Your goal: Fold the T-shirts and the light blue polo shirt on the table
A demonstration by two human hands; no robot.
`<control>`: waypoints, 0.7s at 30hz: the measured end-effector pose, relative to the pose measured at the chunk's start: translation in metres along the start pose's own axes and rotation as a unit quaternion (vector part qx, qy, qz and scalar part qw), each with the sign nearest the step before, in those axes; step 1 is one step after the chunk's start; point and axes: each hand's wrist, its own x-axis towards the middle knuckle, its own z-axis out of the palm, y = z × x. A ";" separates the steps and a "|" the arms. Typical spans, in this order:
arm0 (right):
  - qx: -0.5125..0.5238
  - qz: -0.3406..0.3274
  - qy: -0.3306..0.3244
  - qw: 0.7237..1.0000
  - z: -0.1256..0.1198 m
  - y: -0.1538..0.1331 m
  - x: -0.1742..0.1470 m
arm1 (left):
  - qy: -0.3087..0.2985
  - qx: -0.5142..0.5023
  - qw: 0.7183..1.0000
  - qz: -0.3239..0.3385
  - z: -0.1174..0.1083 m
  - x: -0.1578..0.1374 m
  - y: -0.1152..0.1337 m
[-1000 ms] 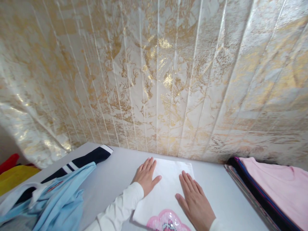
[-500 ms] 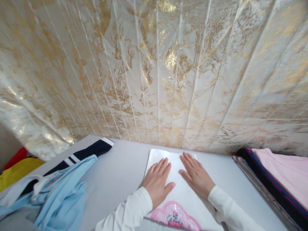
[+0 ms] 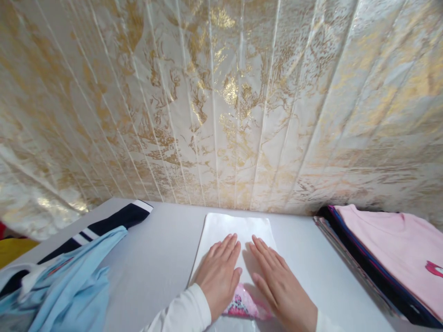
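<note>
A white folded garment point(image 3: 238, 225) lies flat on the table in front of me, with a pink sequinned patch point(image 3: 242, 302) at its near end. My left hand point(image 3: 220, 272) rests palm down on its left part, fingers stretched out. On the right part, my right hand point(image 3: 277, 279) is flat too, its fingers pointing away from me. The patch shows between the two hands and is partly covered by them. White sleeves reach to both wrists.
To the left lie a crumpled light blue garment point(image 3: 79, 281) and a navy one with white stripes point(image 3: 114, 219). A stack of folded clothes stands at the right, a pink shirt point(image 3: 387, 240) on top. Behind the grey-white table point(image 3: 159, 249) hangs a gold-patterned curtain point(image 3: 207, 115).
Both hands have slid toward me over the white garment, my right hand coming down beside the patch. The view has shifted to the right.
</note>
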 end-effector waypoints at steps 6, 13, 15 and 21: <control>-0.033 -0.027 -0.042 0.998 0.008 -0.024 -0.018 | -0.022 -0.025 0.999 -0.005 0.002 -0.005 0.010; -0.075 -0.040 -0.024 0.996 0.004 -0.018 -0.020 | 0.025 -0.140 0.989 -0.043 -0.005 -0.009 -0.010; -0.093 -0.051 0.003 0.994 0.002 -0.018 -0.019 | 0.056 -0.161 0.982 -0.077 -0.014 -0.018 -0.022; -0.114 -0.104 0.088 0.984 0.002 -0.029 -0.015 | 0.050 -0.057 0.988 -0.134 -0.035 -0.071 -0.042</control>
